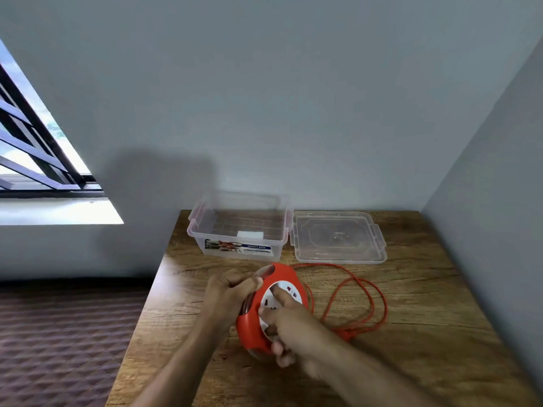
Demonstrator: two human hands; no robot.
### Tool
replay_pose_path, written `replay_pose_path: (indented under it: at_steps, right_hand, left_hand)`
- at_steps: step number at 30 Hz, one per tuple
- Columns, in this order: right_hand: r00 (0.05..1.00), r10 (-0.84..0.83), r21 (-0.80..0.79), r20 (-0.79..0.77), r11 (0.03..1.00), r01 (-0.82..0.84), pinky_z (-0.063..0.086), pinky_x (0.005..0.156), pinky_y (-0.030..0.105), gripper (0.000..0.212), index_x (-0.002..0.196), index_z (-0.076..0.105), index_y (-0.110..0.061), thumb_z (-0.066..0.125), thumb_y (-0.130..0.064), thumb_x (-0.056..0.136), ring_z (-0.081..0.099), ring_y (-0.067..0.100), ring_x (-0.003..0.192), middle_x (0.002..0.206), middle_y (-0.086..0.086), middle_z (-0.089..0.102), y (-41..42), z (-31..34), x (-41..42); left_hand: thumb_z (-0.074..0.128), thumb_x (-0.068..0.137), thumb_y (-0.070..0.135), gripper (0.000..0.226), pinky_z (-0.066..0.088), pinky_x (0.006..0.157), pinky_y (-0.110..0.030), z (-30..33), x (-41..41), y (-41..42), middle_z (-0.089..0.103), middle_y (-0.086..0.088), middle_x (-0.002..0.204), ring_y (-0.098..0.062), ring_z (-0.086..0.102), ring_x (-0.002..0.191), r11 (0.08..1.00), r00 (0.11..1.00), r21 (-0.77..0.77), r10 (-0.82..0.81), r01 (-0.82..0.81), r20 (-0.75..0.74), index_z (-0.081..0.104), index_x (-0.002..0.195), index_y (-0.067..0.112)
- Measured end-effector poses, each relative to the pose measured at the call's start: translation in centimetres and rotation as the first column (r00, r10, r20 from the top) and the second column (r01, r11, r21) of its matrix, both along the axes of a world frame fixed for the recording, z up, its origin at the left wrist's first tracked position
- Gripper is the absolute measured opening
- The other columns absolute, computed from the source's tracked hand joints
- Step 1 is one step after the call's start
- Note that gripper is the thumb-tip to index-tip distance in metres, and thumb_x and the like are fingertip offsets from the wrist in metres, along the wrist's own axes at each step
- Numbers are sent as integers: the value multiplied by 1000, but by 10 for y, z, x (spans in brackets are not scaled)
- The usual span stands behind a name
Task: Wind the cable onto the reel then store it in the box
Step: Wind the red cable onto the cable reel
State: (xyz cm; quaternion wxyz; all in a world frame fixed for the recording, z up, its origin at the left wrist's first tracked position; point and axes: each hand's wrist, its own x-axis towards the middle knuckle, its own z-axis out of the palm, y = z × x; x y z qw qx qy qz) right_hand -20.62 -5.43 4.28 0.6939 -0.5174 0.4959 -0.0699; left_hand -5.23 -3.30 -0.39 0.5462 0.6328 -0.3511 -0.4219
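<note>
- Your left hand (227,292) fingers are curled around the orange reel (271,306) rim at lower centre.
- Your right hand (289,324) fingers press together on its white socket face.
- Orange cable (364,301) lies in loose loops to the right.

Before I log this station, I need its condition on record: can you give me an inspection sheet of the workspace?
Surface: wooden table in a wall corner, bare wood around the items.
Job's things: orange reel held tilted above the table; clear box open at the back; its lid flat beside it.
Clutter: nothing seen.
Grip: left hand holds the reel's edge; right hand lies on its white socket face.
Cables: orange cable lies in loose loops right of the reel, not yet wound.
Surroundings: grey walls, barred window left, patterned floor.
</note>
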Motion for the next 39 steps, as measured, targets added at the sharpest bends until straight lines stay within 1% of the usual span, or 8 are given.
replay_pose_path:
  at_steps: [4, 6, 9, 13, 16, 30, 34, 39]
  right_hand:
    - [978, 163, -278, -129, 941, -193, 50, 42, 27, 51, 149, 34, -38, 51, -26, 103, 61, 14, 44, 94, 2, 71, -12, 6, -10]
    - [881, 223, -646, -418, 608, -461, 58, 61, 33, 46, 142, 40, -44, 53, -30, 100, 70, 20, 73, 111, -2, 70, -24, 11, -22]
    - [578, 297, -617, -760, -51, -785, 57, 78, 37, 60, 146, 28, -51, 57, -30, 98, 61, 26, 107, 150, -1, 38, -39, 24, -34]
    - [402, 413, -541, -817, -313, -780, 58, 70, 40, 68, 146, 29, -55, 60, -19, 96, 63, 29, 96, 161, 5, 19, -44, 31, -39]
    - [357, 391, -512, -848, -437, -739, 50, 49, 33, 67, 147, 27, -52, 58, -22, 96, 58, 22, 67, 157, 13, 25, -41, 24, -34]
    - [435, 259, -500, -862, -309, -809, 40, 53, 35, 51, 144, 21, -46, 47, -36, 101, 59, 32, 68, 132, 20, 53, -32, 4, -23]
    - [564, 228, -606, -794, -231, -761, 36, 48, 28, 54, 134, 46, -45, 62, -48, 83, 67, 23, 64, 103, 6, 71, -30, -15, -26]
    - [788, 124, -768, -603, 175, -616, 51, 70, 33, 66, 137, 35, -42, 55, -64, 77, 70, 27, 86, 100, 1, 74, -23, -25, -27]
  left_hand:
    - [65, 92, 4, 30, 60, 65, -41, -2, 5, 4, 78, -20, 76, -24, 76, 70, 1000, 995, 25, 1, 1, -97, 67, 99, -25]
    - [72, 88, 17, 54, 58, 64, -39, 0, 12, 6, 75, -22, 73, -22, 74, 68, 999, 983, 49, -8, 17, -181, 55, 98, -33]
    - [76, 77, 28, 45, 57, 78, -46, 7, 29, 3, 76, -33, 95, -36, 67, 82, 991, 956, 82, -74, 101, -285, 78, 106, -6]
    - [67, 86, 10, 18, 59, 62, -34, 22, 44, -7, 76, -19, 81, -26, 72, 66, 947, 950, 177, -227, 266, -216, 85, 85, 10]
    - [76, 72, 13, 28, 59, 81, -51, 29, 49, -16, 71, -40, 102, -39, 72, 85, 879, 906, 237, -371, 414, -205, 74, 90, -8]
    - [66, 90, 6, 17, 60, 84, -45, 33, 31, -25, 82, -13, 100, -30, 77, 88, 915, 946, 241, -318, 325, -69, 80, 100, 5]
    - [65, 91, 6, 21, 61, 94, -45, 39, 19, -17, 84, -5, 104, -33, 77, 103, 946, 958, 166, -285, 278, 22, 86, 93, 10]
    - [66, 93, 5, 35, 51, 69, -44, 36, 10, 0, 83, -1, 77, -33, 73, 70, 986, 978, 77, -155, 146, 139, 69, 59, -4]
